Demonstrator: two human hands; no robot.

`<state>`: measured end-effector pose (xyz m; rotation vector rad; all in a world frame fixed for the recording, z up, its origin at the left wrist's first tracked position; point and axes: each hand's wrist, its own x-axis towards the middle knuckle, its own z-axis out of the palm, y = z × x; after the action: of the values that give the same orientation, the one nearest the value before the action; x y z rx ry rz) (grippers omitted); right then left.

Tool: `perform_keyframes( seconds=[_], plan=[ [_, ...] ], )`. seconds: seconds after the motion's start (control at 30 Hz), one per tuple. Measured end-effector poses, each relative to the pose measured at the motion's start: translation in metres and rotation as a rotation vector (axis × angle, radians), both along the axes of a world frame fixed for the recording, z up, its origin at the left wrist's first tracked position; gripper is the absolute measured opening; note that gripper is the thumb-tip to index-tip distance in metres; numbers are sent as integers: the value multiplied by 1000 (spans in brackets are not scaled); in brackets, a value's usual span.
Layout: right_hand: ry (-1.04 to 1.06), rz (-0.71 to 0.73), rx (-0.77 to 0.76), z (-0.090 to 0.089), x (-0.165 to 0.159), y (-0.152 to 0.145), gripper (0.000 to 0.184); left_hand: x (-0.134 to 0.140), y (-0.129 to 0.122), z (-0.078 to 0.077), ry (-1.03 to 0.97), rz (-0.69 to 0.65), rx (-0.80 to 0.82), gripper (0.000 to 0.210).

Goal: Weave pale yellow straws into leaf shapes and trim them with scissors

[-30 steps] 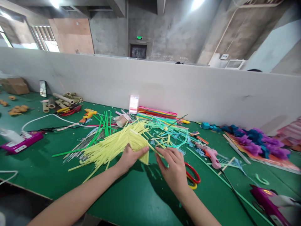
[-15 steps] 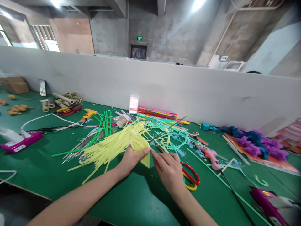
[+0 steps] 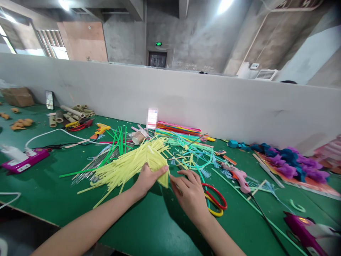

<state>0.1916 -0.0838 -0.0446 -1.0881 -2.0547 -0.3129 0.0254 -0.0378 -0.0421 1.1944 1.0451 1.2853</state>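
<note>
My left hand (image 3: pixel 149 179) grips a yellow leaf-shaped piece (image 3: pixel 157 161) of fuzzy chenille stems, with the thumb lying across its front. Just right of the piece's lower edge is my right hand (image 3: pixel 189 190), its fingers bent and slightly apart, with nothing visible in them. Behind the piece spreads a pile of loose yellow chenille stems (image 3: pixel 119 167). Scissors with red and yellow handles (image 3: pixel 217 197) lie beside and partly behind my right hand.
A pink glue gun (image 3: pixel 241 179) lies on the right, a yellow glue gun (image 3: pixel 102 128) at back left. Purple power strips (image 3: pixel 28 160) sit at both sides. Green stems (image 3: pixel 121 142), bamboo tubes (image 3: pixel 71 112), and purple and blue fuzzy pieces (image 3: pixel 293 165) lie around. A white partition (image 3: pixel 213 99) stands behind.
My right fingertips have come slightly away from the edge of the yellow piece and spread a little. The piece's lower tip has shifted slightly left and up in my left hand.
</note>
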Motion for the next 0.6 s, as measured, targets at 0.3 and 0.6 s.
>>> perform_keyframes(
  seconds=[0.3, 0.6],
  plan=[
    [36, 27, 21, 6, -3, -4, 25, -7, 3, 10, 12, -2, 28, 36],
    [-23, -54, 15, 4, 1, -1, 34, -3, -2, 9, 10, -83, 31, 36]
  ],
)
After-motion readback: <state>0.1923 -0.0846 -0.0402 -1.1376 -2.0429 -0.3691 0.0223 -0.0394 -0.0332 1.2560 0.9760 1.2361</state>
